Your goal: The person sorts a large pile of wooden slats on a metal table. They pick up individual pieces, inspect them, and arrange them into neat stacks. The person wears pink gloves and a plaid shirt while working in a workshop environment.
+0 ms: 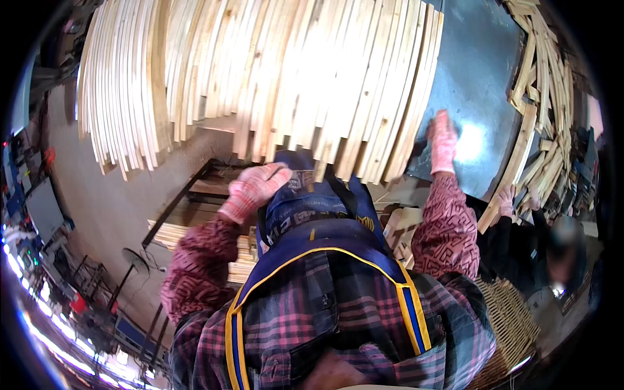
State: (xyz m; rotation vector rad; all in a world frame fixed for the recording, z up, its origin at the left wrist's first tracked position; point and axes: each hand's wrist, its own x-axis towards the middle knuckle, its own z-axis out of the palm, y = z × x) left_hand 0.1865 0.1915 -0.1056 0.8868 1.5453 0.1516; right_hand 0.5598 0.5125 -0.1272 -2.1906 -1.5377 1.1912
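A wide row of pale wooden strips [286, 71] lies side by side on the table, their near ends uneven. My left hand [253, 188], in a pink-and-white knit glove, is just in front of the near ends, its fingers stretched to the right. It holds no strip that I can see. My right hand [443, 143], gloved alike, reaches over the bare dark metal tabletop [481, 78], right of the last strip. Its fingers point away from me, extended, with nothing visible in them.
At the right, a co-worker's gloved hand [506, 200] is at a long wooden strip [513, 166] along the table edge. Beyond it lies a jumbled heap of strips [546, 97]. More wood [172, 234] is stacked low at the left. A standing fan [134, 261] is farther left.
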